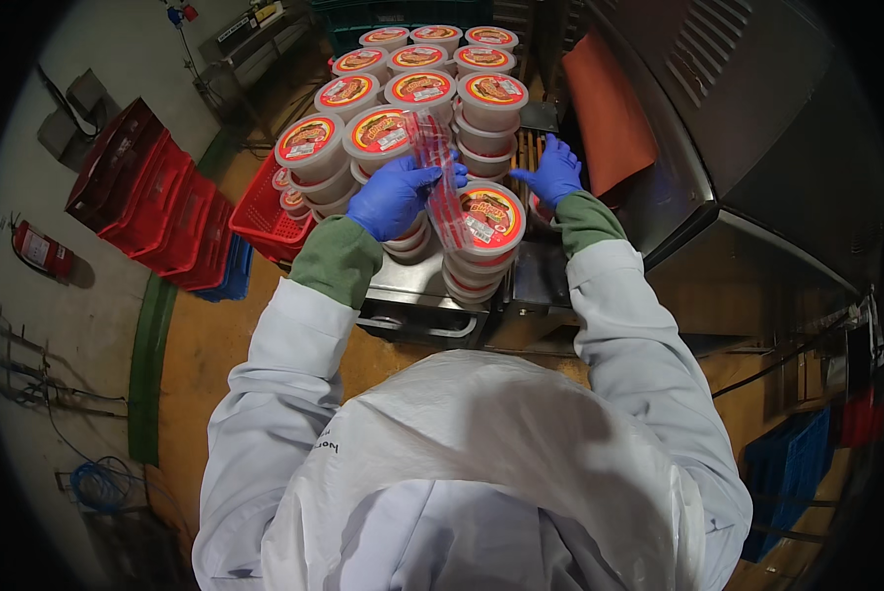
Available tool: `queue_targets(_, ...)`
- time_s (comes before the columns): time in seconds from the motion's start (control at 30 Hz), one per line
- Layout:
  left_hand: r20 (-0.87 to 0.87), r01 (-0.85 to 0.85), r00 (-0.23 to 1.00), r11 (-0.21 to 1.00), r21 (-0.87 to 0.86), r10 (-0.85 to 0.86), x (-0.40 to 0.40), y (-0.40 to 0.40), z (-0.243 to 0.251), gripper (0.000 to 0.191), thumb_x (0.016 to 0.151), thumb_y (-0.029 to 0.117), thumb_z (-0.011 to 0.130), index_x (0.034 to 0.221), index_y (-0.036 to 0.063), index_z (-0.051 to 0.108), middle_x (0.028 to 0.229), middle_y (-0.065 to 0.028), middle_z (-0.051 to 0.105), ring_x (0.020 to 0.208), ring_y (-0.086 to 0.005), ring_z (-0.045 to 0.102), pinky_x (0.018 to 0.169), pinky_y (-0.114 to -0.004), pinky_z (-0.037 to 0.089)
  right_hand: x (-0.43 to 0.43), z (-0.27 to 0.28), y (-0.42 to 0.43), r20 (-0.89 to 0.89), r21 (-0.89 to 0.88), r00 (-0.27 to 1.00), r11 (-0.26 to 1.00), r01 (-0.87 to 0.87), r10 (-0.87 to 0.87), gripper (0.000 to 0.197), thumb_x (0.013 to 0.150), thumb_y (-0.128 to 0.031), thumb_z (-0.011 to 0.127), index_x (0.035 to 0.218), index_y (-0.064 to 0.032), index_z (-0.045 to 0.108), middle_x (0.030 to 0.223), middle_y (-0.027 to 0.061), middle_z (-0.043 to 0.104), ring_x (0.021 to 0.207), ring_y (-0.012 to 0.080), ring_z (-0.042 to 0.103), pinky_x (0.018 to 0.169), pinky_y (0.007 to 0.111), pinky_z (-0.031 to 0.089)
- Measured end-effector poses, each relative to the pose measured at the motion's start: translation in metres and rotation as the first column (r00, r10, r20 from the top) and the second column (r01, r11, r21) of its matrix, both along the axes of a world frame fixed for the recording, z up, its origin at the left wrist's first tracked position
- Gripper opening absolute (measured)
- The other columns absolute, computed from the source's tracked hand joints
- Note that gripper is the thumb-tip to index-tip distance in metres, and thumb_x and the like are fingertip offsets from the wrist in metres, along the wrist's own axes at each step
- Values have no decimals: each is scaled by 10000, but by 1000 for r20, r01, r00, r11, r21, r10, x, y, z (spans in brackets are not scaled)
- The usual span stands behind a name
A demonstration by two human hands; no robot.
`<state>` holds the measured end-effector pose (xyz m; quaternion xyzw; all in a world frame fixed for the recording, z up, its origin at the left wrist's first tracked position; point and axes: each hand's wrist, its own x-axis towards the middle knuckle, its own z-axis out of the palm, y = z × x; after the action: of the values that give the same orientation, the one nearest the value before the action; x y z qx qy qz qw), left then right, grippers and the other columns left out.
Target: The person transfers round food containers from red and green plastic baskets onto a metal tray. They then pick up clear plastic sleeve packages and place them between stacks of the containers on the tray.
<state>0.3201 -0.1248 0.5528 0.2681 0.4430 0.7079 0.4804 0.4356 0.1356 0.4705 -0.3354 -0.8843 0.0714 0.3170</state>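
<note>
My left hand (pixel 396 196), in a blue glove, pinches a transparent plastic strip with red print (pixel 448 203). The strip's lower end hangs across the lid of a tub (pixel 495 216) that tops the nearest stack. Round white plastic tubs (pixel 420 87) with red and yellow labelled lids stand in several stacks beyond it. Over a roller conveyor (pixel 528 151), my gloved right hand (pixel 555 173) is held with thumb and fingers apart, nothing in it. Part of another tub (pixel 539 210) shows beneath that wrist.
At right, an orange flap (pixel 608 111) hangs on a large metal machine (pixel 774 96). A red perforated crate (pixel 276 221) with small tubs sits left of the metal table (pixel 411 284). Stacked red crates (pixel 157 203) and a fire extinguisher (pixel 41 249) are farther left; a blue crate (pixel 788 480) is lower right.
</note>
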Motion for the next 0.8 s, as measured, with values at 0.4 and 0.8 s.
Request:
queue_targets(0.4, -114, 48, 992, 998, -30, -51, 52, -12, -4, 265, 945, 144, 581, 1169, 4, 602, 1076, -84, 662, 953, -147, 627, 838, -320, 495, 48, 87, -120, -503, -700, 787, 366, -613, 356, 147, 907, -107, 630, 977, 15, 675, 829, 45, 674, 720, 92, 599, 676, 250, 496)
queue_targets(0.8, 30, 26, 999, 987, -158, -22, 49, -54, -10, 360, 955, 196, 564, 1280, 57, 492, 983, -41, 592, 849, -126, 580, 710, -308, 513, 101, 97, -100, -720, -663, 685, -406, -630, 113, 204, 937, -132, 595, 1100, -16, 555, 940, 72, 605, 818, 148, 617, 829, 346, 565)
